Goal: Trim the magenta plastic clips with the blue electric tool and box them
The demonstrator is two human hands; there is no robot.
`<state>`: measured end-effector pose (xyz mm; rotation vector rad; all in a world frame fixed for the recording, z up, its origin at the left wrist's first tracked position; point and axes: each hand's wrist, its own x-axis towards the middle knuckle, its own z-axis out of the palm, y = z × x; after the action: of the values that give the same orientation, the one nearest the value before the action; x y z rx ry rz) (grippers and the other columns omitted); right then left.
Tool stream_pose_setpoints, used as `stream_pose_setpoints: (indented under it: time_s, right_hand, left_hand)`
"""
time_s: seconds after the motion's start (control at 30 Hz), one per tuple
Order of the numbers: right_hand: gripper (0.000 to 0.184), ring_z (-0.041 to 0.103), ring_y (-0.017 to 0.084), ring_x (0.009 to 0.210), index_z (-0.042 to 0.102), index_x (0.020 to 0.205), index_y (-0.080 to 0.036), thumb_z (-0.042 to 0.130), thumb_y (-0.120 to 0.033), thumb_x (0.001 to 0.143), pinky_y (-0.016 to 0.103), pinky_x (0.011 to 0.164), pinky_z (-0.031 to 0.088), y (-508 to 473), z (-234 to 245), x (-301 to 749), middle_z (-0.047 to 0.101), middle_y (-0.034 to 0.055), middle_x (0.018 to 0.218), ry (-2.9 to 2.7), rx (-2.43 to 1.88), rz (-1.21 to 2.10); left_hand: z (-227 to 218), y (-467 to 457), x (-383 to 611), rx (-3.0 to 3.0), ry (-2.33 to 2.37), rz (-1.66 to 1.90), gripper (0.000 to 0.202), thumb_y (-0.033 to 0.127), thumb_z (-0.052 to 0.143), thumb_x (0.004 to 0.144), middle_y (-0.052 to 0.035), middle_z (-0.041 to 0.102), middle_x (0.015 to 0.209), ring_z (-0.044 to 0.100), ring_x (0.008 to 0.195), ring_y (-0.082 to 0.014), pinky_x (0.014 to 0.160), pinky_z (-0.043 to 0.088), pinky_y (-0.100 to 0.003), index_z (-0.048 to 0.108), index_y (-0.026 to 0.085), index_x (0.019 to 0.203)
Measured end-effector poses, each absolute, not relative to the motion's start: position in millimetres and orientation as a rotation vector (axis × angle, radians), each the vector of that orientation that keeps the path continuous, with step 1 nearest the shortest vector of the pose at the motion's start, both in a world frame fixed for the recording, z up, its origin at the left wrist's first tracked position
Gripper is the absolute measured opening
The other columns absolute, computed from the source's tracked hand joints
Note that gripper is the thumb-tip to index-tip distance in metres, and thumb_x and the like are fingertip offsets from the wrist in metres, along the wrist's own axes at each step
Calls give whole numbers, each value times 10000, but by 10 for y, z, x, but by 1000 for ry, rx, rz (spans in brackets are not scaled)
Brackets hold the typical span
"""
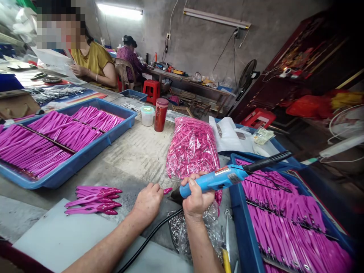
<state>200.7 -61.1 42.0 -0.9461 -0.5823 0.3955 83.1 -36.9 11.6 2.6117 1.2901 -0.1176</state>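
Observation:
My right hand (196,195) is wrapped around a blue heat gun (216,180) with a black cord, its dark nozzle pointing left. My left hand (148,203) is closed on a slim pink piece; only its glossy magenta tip (167,190) shows, close to the nozzle. Left of that hand lies a small pile of pink pieces (91,199) with the same glossy tips facing right. Beyond my right hand stands a clear bag full of magenta parts (193,148). Below my right wrist sits an opened plastic bag of small metal parts (179,229).
Blue trays of pink pieces stand at left (59,182) and right (240,231). A red tumbler (161,115) and a lidded tub (147,115) stand farther back. Scissors (227,227) lie at right. One person (93,64) sits across the table, another (129,60) behind.

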Motion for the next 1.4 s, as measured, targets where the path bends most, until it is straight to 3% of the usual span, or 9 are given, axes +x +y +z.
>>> stream_pose_setpoints:
  time_s: [0.53,1.03,1.4]
  right_hand:
    - [369,520,114,451,385,909,-143,630,-254,657,254,494,424,-616,394,2003,501,-47,630,-551,-969,405]
    - [378,513,107,447,382,919,-140,621,-259,651,252,498,420,-604,387,2024,494,-53,620,-532,-954,425]
    - [374,523,120,441,387,911,-137,620,-264,647,257,481,423,-587,361,2035,502,-48,621,-504,-955,426]
  left_hand:
    - [184,-382,853,2622,1243,-151,274,98,382,848,-81,604,910,513,911,-221,728,422,-301,641,147,922]
    - [133,-327,776,2535,1369,-49,303,236,327,915,-68,583,911,536,896,-185,763,419,-282,620,165,880]
    - [139,-339,760,2599,1349,-17,309,212,326,908,-60,579,866,531,854,-181,714,396,-266,625,172,841]
